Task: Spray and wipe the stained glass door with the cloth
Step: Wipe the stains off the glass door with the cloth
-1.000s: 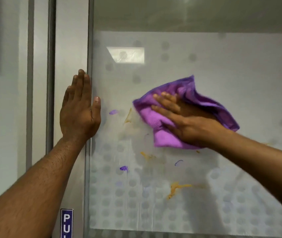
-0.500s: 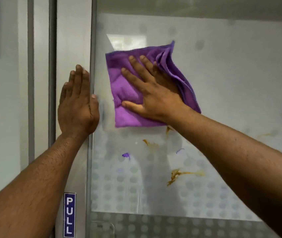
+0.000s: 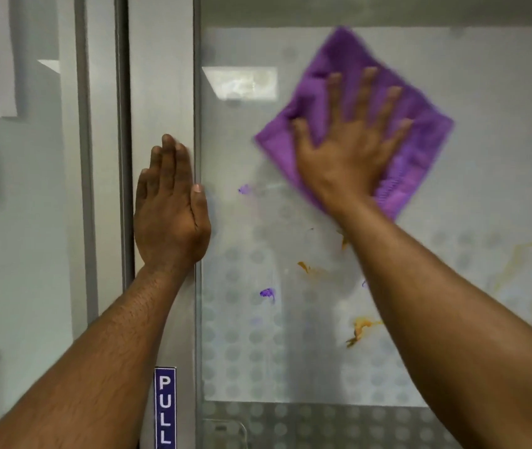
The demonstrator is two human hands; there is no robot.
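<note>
Right hand (image 3: 348,150): fingers spread, flat on purple cloth (image 3: 420,140) against glass door (image 3: 501,76). Left hand (image 3: 170,209): fingers together, flat on door frame (image 3: 160,76).

2 hands are showing: the left hand (image 3: 170,215) and the right hand (image 3: 352,147). 1 purple cloth (image 3: 420,150) is lying against the glass door (image 3: 501,92). On the glass, 2 clear purple smears are showing, 1 (image 3: 244,189) near the door's left edge and 1 (image 3: 267,293) lower down; a possible third is peeking from behind the right forearm. About 4 orange-yellow stains are showing, including 1 (image 3: 305,267) mid-pane and 1 (image 3: 360,328) below it. 1 blue PULL sign (image 3: 164,408) is sitting at the frame's bottom edge.
</note>
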